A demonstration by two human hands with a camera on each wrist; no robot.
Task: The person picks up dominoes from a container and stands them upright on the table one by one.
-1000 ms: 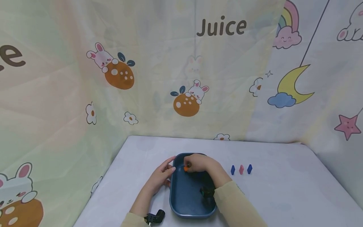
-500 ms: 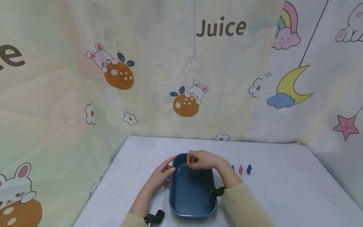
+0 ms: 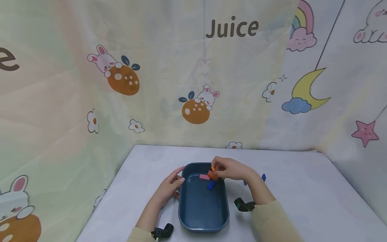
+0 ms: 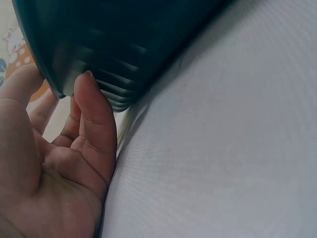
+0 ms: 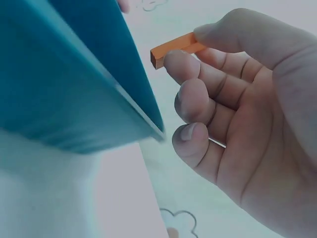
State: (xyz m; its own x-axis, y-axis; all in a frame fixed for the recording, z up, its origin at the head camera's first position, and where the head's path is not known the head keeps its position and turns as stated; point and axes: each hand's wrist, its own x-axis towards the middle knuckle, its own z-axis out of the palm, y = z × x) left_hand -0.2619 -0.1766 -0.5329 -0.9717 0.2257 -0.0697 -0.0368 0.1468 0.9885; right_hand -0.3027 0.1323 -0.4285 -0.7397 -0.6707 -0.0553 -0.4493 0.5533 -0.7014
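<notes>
In the head view, a dark blue tray (image 3: 203, 211) stands on the white table. My left hand (image 3: 167, 190) holds its left side near the far corner; in the left wrist view the fingers (image 4: 94, 119) lie against the ribbed outer wall. Over the far right rim, my right hand (image 3: 231, 169) pinches a small orange block (image 5: 173, 48) between thumb and fingertips. Below it in the tray are a pink block (image 3: 204, 176), a blue block (image 3: 211, 185) and another orange block (image 3: 212, 175), partly overlapping.
Right of the tray, a blue block (image 3: 264, 177) stands on the table (image 3: 302, 201). Another blue one (image 3: 245, 183) is mostly hidden by the right forearm. A printed cloth backdrop (image 3: 163, 84) rises behind the table.
My right hand has moved right and up from inside the tray to its far right rim, still pinching an orange block. Blocks in the tray are now uncovered. The left hand has stayed put.
</notes>
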